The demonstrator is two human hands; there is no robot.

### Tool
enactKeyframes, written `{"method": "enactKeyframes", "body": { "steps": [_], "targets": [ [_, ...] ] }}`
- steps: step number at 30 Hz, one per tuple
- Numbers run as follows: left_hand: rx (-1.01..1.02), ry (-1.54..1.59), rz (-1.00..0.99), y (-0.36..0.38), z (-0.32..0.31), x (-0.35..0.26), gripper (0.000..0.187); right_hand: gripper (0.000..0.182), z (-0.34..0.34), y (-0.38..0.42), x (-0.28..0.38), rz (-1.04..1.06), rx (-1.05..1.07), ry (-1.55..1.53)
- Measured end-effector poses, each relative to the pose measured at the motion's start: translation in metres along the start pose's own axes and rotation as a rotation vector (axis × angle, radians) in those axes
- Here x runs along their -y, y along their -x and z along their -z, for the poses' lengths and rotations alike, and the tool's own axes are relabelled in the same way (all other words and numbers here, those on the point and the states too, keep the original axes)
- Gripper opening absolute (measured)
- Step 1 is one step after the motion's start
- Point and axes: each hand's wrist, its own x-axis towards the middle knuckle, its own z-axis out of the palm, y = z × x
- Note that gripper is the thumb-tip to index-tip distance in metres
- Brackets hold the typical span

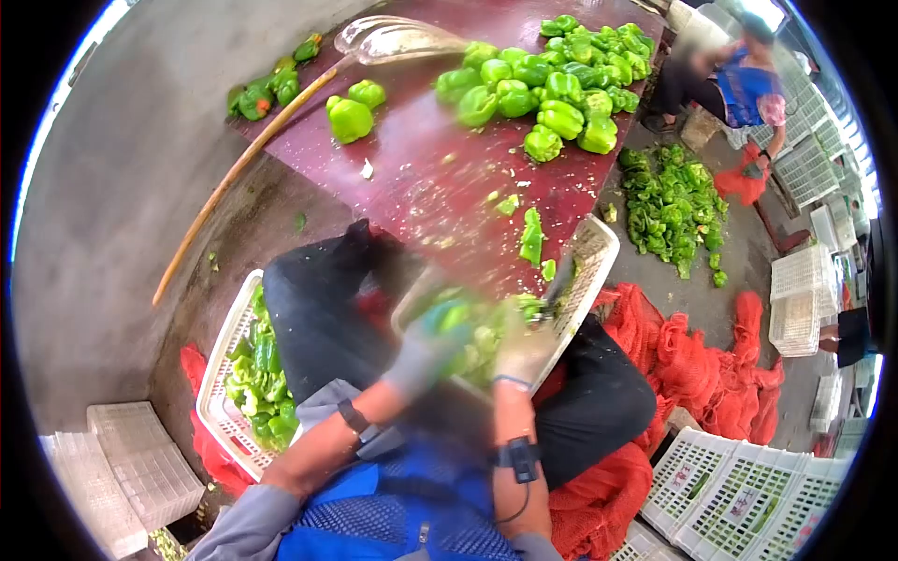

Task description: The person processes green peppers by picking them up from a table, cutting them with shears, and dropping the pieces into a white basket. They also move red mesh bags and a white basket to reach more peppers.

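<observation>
My left hand (421,353), in a pale glove and smeared by motion, is closed around a green bell pepper (454,316). Close beside it my right hand (520,353), also gloved and blurred, is closed on what looks like a knife (561,282), its dark narrow blade pointing up and away. Both hands are over a white plastic basket (593,251) between my legs, which has cut green pieces in it. Pepper strips (531,237) lie on the dark red board just beyond. Fine detail at the fingertips is lost in blur.
Whole bell peppers (561,117) are piled on the red board (393,192). A long-handled shovel (253,154) lies across its left edge. Another basket of peppers (267,374) is at my left, red mesh sacks (683,360) at my right. A person (744,89) sits beyond a heap of peppers (673,206).
</observation>
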Motion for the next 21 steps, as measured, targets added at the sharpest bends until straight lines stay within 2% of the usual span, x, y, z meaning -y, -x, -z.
{"method": "enactKeyframes", "body": {
  "steps": [1,2,3,5,6,7,10,12,13,15,17,19,20,21],
  "targets": [
    [0.077,0.387,0.212,0.008,0.002,-0.017,0.048,0.032,0.015,-0.011,0.003,0.114,-0.05,0.044],
    [0.088,0.571,0.271,0.012,0.003,-0.033,0.043,0.042,0.018,-0.023,-0.02,0.028,0.076,-0.048],
    [0.076,0.569,0.274,0.01,0.009,-0.034,0.043,0.049,0.028,-0.024,-0.019,0.131,0.078,0.321],
    [0.115,0.921,0.366,0.002,0.017,-0.038,0.038,0.053,0.041,-0.021,-0.011,0.285,0.187,0.235],
    [0.164,0.905,0.305,0.001,0.013,-0.05,0.037,0.05,0.044,-0.014,0.024,0.057,0.157,0.199],
    [0.156,0.905,0.304,-0.003,0.016,-0.049,0.037,0.046,0.046,-0.008,0.039,0.006,0.157,-0.013],
    [0.21,0.985,0.331,-0.017,0.022,-0.042,0.04,0.041,0.04,-0.002,0.012,0.031,0.136,0.055],
    [-0.013,0.713,0.181,-0.033,0.024,-0.043,0.048,0.036,0.036,-0.001,0.013,-0.043,0.166,-0.005],
    [-0.011,0.447,0.071,-0.049,0.04,-0.034,0.057,0.036,0.034,-0.002,0.009,-0.044,0.162,-0.005],
    [-0.098,0.217,-0.137,-0.073,0.042,-0.062,0.061,0.032,0.033,-0.002,-0.008,-0.001,0.153,0.029],
    [-0.277,-0.231,-0.432,-0.105,0.051,-0.079,0.061,0.029,0.036,-0.002,-0.018,-0.084,0.163,-0.028],
    [-0.442,-0.304,-0.655,-0.136,0.053,-0.099,0.069,0.028,0.037,-0.002,-0.036,-0.105,0.122,0.024],
    [-0.593,-0.848,-0.992,-0.16,0.066,-0.104,0.065,0.027,0.038,-0.006,-0.033,-0.137,0.129,0.018],
    [-0.595,-0.843,-0.992,-0.182,0.078,-0.094,0.065,0.027,0.039,-0.014,-0.029,-0.134,0.128,0.022]
  ]
}}
